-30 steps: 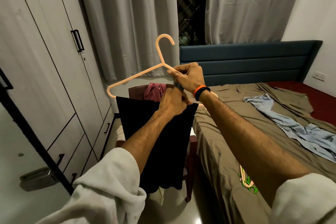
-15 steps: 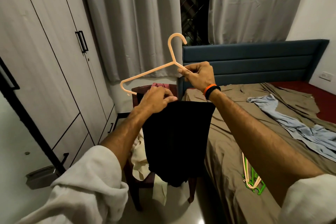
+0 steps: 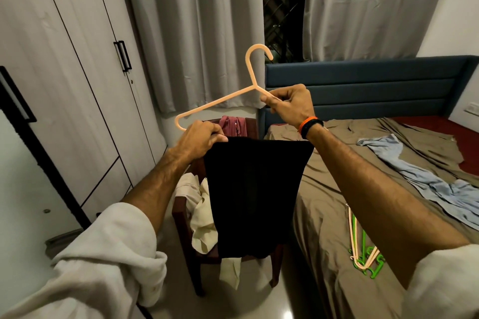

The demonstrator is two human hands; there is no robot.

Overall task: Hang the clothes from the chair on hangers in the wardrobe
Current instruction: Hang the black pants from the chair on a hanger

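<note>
A peach plastic hanger (image 3: 250, 74) is held up in front of me, hook upward. My right hand (image 3: 289, 105) grips its right arm. A black garment (image 3: 255, 194) drapes over the hanger's bottom bar and hangs down. My left hand (image 3: 201, 138) pinches the garment's top left corner by the hanger's left end. Behind the garment stands a dark wooden chair (image 3: 186, 228) with a cream garment (image 3: 203, 217) on the seat and a maroon garment (image 3: 232, 125) over its back. The wardrobe (image 3: 77, 85) is on the left, its far doors closed.
An open wardrobe door (image 3: 26, 137) with a black edge stands at near left. The bed (image 3: 337, 202) on the right carries a light blue garment (image 3: 425, 179) and several spare peach and green hangers (image 3: 364, 254). Grey curtains (image 3: 194, 33) hang behind the chair.
My left hand slid left along the garment's top edge, from beside the right hand to the hanger's left end. The black garment now spreads across the bar.
</note>
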